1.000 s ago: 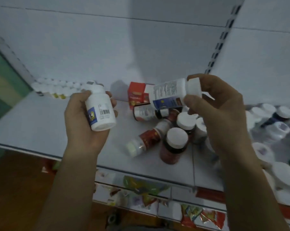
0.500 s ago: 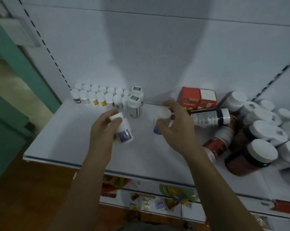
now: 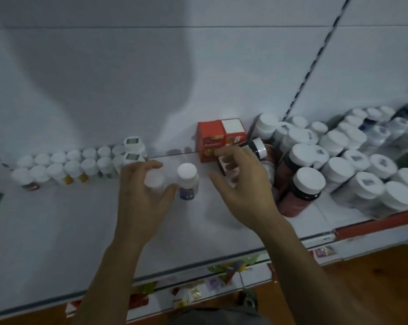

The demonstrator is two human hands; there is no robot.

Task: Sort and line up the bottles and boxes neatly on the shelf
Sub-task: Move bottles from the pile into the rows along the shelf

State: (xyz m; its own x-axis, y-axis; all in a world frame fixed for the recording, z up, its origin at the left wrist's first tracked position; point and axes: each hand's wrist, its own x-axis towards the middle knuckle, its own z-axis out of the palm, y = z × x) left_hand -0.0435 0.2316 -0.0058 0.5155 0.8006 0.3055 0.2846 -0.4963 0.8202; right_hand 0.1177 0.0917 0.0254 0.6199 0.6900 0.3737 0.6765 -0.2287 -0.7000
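Head view: left hand (image 3: 139, 195) fingers pinch a white bottle (image 3: 154, 180); right hand (image 3: 243, 184) fingers spread, shelf (image 3: 57, 231) front bare.

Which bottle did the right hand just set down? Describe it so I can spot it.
Start at the red box against the back wall of the shelf. Just in front and left of it, between the two hands, a small white bottle stands upright and alone. Unlike the one gripped in the left hand, it is free and shows a blue label.
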